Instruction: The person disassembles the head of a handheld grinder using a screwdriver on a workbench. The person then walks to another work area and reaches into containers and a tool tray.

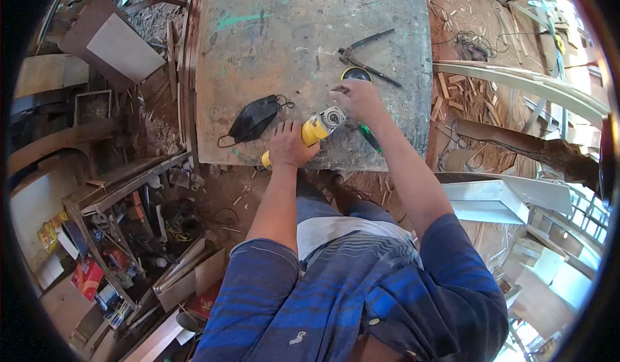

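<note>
On the worn workbench (pixel 290 45) lies a yellow angle grinder (pixel 314 131), its metal head turned up. My left hand (pixel 289 144) is wrapped round the grinder's yellow body. Just beyond the grinder head, my right hand (pixel 361 100) has its fingers pressed together; whatever they pinch is too small to make out. A round black disc with a yellow rim (pixel 356 74) shows just past the right fingers, partly covered by them. Below the right wrist is a green and black tool (pixel 371 139). Left of the grinder lies a black face mask (pixel 254 119).
Black pliers-like tongs (pixel 365 57) lie open at the bench's right. A wooden shelf with clutter (pixel 123 181) stands at the lower left. Boards (pixel 523 81) and a white box-shaped piece (pixel 484 200) are at the right. Wood scraps litter the dirt floor.
</note>
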### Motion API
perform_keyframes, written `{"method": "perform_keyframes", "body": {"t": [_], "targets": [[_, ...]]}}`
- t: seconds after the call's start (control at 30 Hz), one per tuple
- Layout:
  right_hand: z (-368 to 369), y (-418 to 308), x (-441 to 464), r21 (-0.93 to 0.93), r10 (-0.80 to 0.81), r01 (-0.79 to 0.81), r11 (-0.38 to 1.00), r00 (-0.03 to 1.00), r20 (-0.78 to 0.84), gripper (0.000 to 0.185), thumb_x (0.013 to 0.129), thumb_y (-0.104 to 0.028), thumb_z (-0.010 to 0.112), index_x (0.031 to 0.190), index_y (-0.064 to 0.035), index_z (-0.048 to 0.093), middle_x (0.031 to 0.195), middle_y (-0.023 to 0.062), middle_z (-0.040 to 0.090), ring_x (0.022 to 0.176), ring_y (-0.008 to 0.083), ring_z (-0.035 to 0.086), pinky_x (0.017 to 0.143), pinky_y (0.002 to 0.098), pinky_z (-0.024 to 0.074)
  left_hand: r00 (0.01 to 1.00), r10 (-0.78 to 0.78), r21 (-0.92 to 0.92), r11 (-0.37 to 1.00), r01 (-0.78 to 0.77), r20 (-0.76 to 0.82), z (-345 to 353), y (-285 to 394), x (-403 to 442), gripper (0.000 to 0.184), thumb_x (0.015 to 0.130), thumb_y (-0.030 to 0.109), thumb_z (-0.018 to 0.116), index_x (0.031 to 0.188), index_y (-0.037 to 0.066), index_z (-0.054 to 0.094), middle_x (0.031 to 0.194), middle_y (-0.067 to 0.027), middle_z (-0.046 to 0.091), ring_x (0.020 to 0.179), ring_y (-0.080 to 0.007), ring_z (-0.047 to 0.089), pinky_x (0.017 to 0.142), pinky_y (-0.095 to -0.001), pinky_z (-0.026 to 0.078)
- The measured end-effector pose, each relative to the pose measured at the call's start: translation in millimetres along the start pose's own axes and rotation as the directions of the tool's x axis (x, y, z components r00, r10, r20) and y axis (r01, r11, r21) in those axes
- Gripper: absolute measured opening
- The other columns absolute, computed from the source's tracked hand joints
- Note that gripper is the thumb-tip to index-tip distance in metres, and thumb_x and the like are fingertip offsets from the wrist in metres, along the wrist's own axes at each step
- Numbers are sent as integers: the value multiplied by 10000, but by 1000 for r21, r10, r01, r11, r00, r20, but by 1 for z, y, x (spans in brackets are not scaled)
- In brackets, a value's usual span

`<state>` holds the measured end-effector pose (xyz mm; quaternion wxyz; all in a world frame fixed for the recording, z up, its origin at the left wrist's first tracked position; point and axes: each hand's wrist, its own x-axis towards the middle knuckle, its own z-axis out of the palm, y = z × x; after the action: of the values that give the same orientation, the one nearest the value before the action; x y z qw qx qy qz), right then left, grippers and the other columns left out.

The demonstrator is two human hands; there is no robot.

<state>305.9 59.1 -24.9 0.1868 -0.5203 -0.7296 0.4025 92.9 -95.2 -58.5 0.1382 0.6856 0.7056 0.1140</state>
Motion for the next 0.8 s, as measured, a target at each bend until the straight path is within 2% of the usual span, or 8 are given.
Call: {"method": "perform_keyframes", "body": {"t": [0.17, 0.27, 0.37, 0.47, 0.57, 0.67, 0.77, 0.8], "targets": [[15, -14, 22, 53, 16, -19, 998, 998, 52, 312, 926, -285, 799, 1149, -70, 836, 1038, 212, 797, 984, 409, 770, 873, 467, 604, 1000, -10, 0, 1000, 10, -1, 3, -1, 1, 591, 697, 515, 901, 1077, 113, 692, 1080, -115, 702, 1057, -361, 698, 928, -500, 566], [-8, 3, 3, -193, 6, 48, 980, 962, 273, 326, 911, -249, 777, 1184, -78, 826, 1051, 212, 796, 1016, 420, 760, 895, 478, 603, 999, -32, -3, 999, 32, 8, 4, -6, 0, 595, 693, 519, 903, 1076, 119, 687, 1071, -108, 696, 1053, -353, 694, 941, -498, 561], [-12, 13, -15, -110, -69, 109, 988, 947, 315, 277, 911, -126, 738, 1174, -67, 802, 1010, 198, 789, 956, 401, 754, 853, 467, 591, 999, -34, -4, 999, 34, 31, 6, -4, -1, 595, 690, 521, 905, 1071, 122, 682, 1064, -104, 689, 1053, -347, 690, 943, -496, 559], [-14, 17, -4, -193, -254, 341, 920, 895, 367, 223, 893, -115, 745, 1105, -90, 811, 1019, 167, 768, 1030, 385, 736, 896, 472, 581, 999, -34, -2, 999, 34, 33, 7, -5, 0, 598, 687, 524, 906, 1067, 122, 679, 1068, -104, 685, 1061, -344, 687, 944, -492, 558], [-14, 14, 15, -360, -165, 418, 834, 812, 560, 205, 879, -106, 750, 1080, -91, 786, 1032, 145, 746, 1080, 359, 724, 923, 479, 573, 999, -30, 8, 1000, 30, 40, 7, -6, 1, 604, 685, 524, 906, 1066, 118, 674, 1069, -108, 683, 1063, -345, 685, 943, -489, 555], [-9, 15, 19, -325, -346, 612, 721, 724, 596, 231, 876, -124, 754, 1102, -75, 759, 1045, 133, 737, 1110, 348, 718, 925, 458, 570, 998, -27, 9, 1000, 27, 51, 6, -5, 0, 607, 680, 520, 905, 1064, 113, 669, 1066, -111, 680, 1061, -348, 681, 935, -492, 552], [-15, 21, 13, -205, -464, 606, 769, 749, 472, 236, 917, -160, 750, 1125, -49, 734, 1034, 149, 741, 1071, 370, 727, 913, 469, 576, 1000, -24, -4, 1000, 24, 20, 6, -5, -1, 609, 673, 515, 906, 1061, 111, 666, 1059, -111, 677, 1055, -350, 680, 927, -498, 552], [-14, 15, 12, -237, -352, 479, 845, 833, 426, 234, 930, -206, 753, 1096, -41, 744, 1022, 168, 749, 1048, 391, 734, 903, 493, 581, 1000, -21, -11, 1000, 21, 4, 7, -6, -1, 609, 670, 514, 906, 1059, 112, 665, 1057, -111, 676, 1052, -350, 679, 925, -500, 552]]}}
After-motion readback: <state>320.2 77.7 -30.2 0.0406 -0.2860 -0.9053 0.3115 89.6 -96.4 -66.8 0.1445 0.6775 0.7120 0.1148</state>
